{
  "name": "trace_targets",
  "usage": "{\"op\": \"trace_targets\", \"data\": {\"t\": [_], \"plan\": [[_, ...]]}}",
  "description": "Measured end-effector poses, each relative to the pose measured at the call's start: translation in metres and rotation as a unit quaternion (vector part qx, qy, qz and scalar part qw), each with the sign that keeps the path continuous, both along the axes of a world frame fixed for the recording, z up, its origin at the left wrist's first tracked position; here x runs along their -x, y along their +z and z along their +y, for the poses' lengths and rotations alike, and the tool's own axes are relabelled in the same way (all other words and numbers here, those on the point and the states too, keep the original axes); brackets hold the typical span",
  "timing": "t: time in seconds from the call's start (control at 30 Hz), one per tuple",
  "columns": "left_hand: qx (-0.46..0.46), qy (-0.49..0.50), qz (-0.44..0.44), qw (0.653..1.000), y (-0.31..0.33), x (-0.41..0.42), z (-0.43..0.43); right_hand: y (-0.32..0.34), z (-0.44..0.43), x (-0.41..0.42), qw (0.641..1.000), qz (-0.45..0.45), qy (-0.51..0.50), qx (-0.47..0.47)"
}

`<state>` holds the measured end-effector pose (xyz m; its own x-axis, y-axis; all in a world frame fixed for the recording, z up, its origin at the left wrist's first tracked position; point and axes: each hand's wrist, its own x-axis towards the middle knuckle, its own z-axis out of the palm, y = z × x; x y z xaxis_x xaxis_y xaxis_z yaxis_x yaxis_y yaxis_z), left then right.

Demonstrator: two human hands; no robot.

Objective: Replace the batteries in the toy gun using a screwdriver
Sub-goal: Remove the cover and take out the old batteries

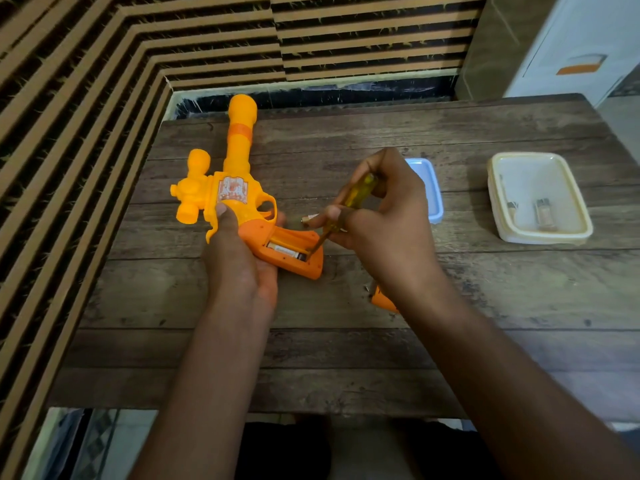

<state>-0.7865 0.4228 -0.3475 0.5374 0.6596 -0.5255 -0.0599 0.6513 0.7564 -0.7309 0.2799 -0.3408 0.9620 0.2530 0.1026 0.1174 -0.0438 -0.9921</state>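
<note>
Toy gun (239, 188) lying on its side over the left part of the wooden surface (346, 358). Its barrel points away from the person toward the striped wall. The long axis runs far to near, and the darker orange grip angles off to the near right.

Where body meets grip, the left hand (239, 268) holds the gun. I see the thumb pressed on the upper face just below the sticker. The fingers (280, 220) are curled beneath the grip, with one tip showing beside the trigger guard. The battery compartment in the grip faces up, uncovered, with one battery (284, 251) seated inside.

Beside it, the right hand (384, 220) grips the screwdriver (356, 194), its fingers closed round the clear yellow handle. The shaft slants down and to the left. Its tip sits inside the compartment at the butt end, just beside the battery.

A small cylindrical item (309, 218) shows just beside the right fingertips. I cannot tell what it is, nor whether it is held. An orange piece (381, 299) lies on the surface, partly hidden under the right wrist. A pale blue tray (431, 192) sits behind the right hand. A cream container (547, 239) stands well apart to the right, with two small blurred cylinders (543, 213) in it.
</note>
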Motion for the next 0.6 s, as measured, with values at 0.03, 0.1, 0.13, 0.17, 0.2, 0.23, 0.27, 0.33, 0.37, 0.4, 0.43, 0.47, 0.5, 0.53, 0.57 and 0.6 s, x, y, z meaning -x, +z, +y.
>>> {"op": "trace_targets", "data": {"t": [0.03, 0.1, 0.13, 0.17, 0.2, 0.23, 0.27, 0.33, 0.37, 0.4, 0.43, 0.47, 0.5, 0.53, 0.57, 0.6], "plan": [[0.003, 0.002, 0.0, 1.0, 0.0, 0.0, 0.001, 0.002, -0.001, 0.001, 1.0, 0.007, -0.002, -0.024], [0.009, 0.006, -0.004, 1.0, 0.001, -0.001, 0.002, 0.007, -0.005, 0.003, 0.997, 0.024, 0.013, -0.075], [0.009, 0.008, -0.003, 1.0, 0.002, -0.001, 0.002, 0.01, -0.006, 0.004, 0.995, 0.03, 0.022, -0.091], [0.007, 0.011, -0.001, 1.0, 0.002, -0.001, 0.002, 0.013, -0.006, 0.004, 0.994, 0.031, 0.027, -0.099], [0.005, 0.013, 0.001, 1.0, 0.002, -0.001, 0.003, 0.015, -0.006, 0.005, 0.994, 0.028, 0.029, -0.104], [0.005, 0.013, 0.002, 1.0, 0.002, -0.001, 0.004, 0.017, -0.005, 0.005, 0.993, 0.027, 0.026, -0.111], [0.005, 0.013, 0.003, 1.0, 0.002, -0.001, 0.004, 0.018, -0.005, 0.004, 0.992, 0.027, 0.023, -0.121], [0.005, 0.011, 0.006, 1.0, 0.001, 0.0, 0.004, 0.022, -0.006, 0.004, 0.989, 0.028, 0.025, -0.14], [0.002, 0.01, 0.006, 1.0, 0.0, 0.0, 0.004, 0.024, -0.006, 0.003, 0.988, 0.024, 0.03, -0.146], [0.0, 0.009, 0.005, 1.0, 0.0, 0.0, 0.003, 0.026, -0.006, 0.003, 0.988, 0.018, 0.033, -0.152], [-0.001, 0.008, 0.004, 1.0, 0.0, -0.001, 0.002, 0.027, -0.005, 0.003, 0.987, 0.008, 0.034, -0.159], [-0.001, 0.007, 0.003, 1.0, 0.0, -0.001, 0.001, 0.027, -0.005, 0.003, 0.985, -0.006, 0.033, -0.168], [-0.002, 0.008, 0.001, 1.0, 0.0, -0.001, 0.001, 0.027, -0.004, 0.003, 0.983, -0.025, 0.033, -0.177], [-0.004, 0.01, 0.001, 1.0, -0.001, -0.001, 0.0, 0.027, -0.004, 0.003, 0.983, -0.048, 0.037, -0.175], [-0.006, 0.012, 0.002, 1.0, -0.001, -0.002, 0.001, 0.026, -0.004, 0.002, 0.984, -0.074, 0.043, -0.159], [-0.005, 0.011, 0.004, 1.0, -0.002, -0.001, 0.001, 0.025, -0.004, 0.002, 0.985, -0.102, 0.051, -0.13]]}}
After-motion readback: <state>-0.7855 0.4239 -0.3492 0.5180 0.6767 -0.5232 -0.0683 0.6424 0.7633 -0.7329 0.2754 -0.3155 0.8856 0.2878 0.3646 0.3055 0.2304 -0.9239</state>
